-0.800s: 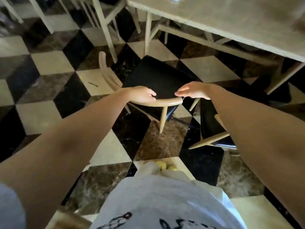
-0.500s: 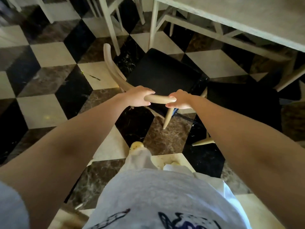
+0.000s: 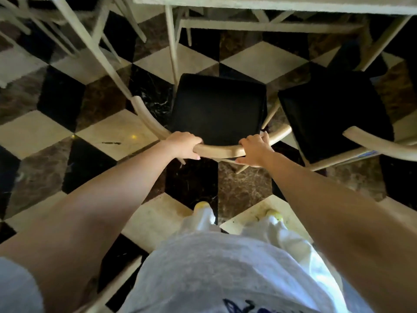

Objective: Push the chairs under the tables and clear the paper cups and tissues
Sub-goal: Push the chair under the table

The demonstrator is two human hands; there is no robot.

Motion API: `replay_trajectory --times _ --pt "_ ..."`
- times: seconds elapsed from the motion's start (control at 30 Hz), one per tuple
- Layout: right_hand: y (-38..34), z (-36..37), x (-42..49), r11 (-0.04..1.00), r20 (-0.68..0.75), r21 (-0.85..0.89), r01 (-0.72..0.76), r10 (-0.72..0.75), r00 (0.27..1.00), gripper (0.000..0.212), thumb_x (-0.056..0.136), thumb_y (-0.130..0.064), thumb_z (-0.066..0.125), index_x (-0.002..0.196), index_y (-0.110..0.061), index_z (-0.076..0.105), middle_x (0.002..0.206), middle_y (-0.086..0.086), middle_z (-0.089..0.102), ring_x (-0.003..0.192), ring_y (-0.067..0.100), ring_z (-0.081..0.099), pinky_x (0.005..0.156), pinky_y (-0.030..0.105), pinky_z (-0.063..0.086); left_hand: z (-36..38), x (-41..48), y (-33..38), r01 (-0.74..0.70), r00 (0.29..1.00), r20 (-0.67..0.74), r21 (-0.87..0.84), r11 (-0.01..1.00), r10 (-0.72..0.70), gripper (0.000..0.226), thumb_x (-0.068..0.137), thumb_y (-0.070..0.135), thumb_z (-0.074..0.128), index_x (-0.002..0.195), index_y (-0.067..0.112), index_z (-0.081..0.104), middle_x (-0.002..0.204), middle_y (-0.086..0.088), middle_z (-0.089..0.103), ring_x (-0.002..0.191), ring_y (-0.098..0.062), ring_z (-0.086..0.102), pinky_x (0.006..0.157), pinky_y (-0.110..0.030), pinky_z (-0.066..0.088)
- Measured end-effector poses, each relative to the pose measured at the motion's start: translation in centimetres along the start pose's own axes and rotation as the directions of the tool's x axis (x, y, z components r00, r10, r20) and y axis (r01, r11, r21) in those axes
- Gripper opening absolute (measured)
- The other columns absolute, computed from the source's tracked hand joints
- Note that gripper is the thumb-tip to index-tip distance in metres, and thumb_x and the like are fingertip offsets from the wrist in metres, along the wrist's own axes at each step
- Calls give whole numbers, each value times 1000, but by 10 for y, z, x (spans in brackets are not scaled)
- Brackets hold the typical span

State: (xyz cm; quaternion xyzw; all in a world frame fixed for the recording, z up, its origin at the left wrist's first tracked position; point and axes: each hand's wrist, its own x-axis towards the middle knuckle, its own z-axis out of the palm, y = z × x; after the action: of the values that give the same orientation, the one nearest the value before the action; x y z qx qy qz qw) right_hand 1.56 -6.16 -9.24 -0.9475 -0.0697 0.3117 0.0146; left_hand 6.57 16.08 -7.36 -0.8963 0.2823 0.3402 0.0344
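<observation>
A chair with a black seat [image 3: 217, 109] and a curved pale wooden backrest [image 3: 220, 150] stands in front of me, facing the pale table [image 3: 270, 2] at the top of the view. My left hand [image 3: 184, 146] grips the backrest's left part and my right hand [image 3: 256, 150] grips its right part. The seat's front edge lies just short of the table's edge. No paper cups or tissues are in view.
A second black-seated chair [image 3: 331, 109] stands close on the right, also facing the table. Pale table and chair legs [image 3: 90, 41] crowd the upper left. The floor is a black, brown and cream checker pattern. My feet are directly behind the chair.
My right hand closed on the backrest beside my left. The chair turned from angled to square with the table and sits nearer to it. I stepped forward behind it.
</observation>
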Motion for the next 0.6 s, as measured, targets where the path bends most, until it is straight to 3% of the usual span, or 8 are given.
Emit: replay_trajectory --times 0.17,0.23,0.33,0.43,0.6 --pt "-25 20 1 996 -208 79 -30 46 977 49 85 -42 60 124 -13 49 120 6 56 124 28 43 120 51 2 -8 -4 -41 -58 998 17 96 994 56 47 86 23 63 131 26 51 121 0 63 111 -23 59 76 -31 40" --pt "-32 27 4 995 -254 96 8 17 967 44 86 -34 62 123 -13 50 118 7 58 122 28 45 120 45 5 -5 -5 -60 -54 998 -7 90 994 55 42 86 23 63 127 26 54 120 0 63 111 -23 59 80 -35 45" --pt "-37 31 6 994 -304 102 37 -5 953 40 85 -29 63 120 -13 52 116 7 60 117 27 48 116 36 18 2 -6 -78 -78 995 -55 114 990 85 40 88 28 63 127 23 54 121 -1 63 112 -25 58 88 -41 50" --pt "-34 26 5 993 -318 114 19 19 948 36 86 -29 63 117 -13 54 114 7 63 114 27 50 108 35 29 2 1 -82 -141 984 -85 171 975 157 42 90 29 60 130 19 51 125 -3 60 117 -25 55 96 -40 43" --pt "-28 15 10 993 -326 111 25 13 945 38 85 -29 64 118 -12 54 116 8 63 115 28 51 107 37 32 -5 10 -87 -156 979 -101 195 968 178 44 91 28 60 131 15 49 125 -5 61 116 -25 56 98 -40 44"
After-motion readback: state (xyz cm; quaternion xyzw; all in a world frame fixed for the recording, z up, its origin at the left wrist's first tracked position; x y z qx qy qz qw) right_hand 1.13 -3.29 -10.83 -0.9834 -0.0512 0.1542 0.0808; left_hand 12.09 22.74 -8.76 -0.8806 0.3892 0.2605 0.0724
